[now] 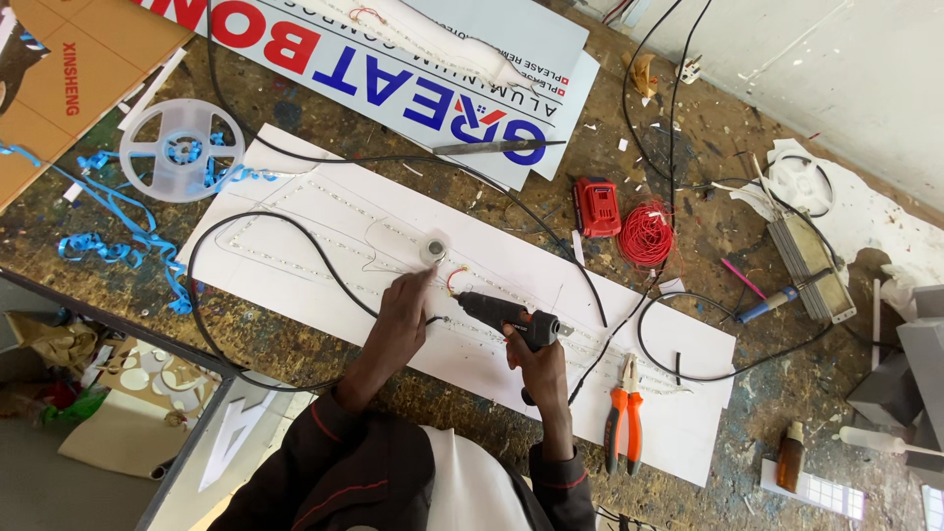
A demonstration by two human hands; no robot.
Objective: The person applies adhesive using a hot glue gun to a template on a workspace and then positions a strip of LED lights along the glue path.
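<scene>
Black pistol-shaped glue gun (506,315), gripped by right hand (536,366), lies across, nozzle pointing left toward left hand's (401,313) fingertips pressing white panel (511,295) on paint-spattered workbench (295,344).

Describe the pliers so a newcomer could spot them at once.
Start at the long white panel across the workbench, then go to its near right end, just right of the right hand holding the black glue gun. The pliers lie there, the only orange-handled tool.
</scene>
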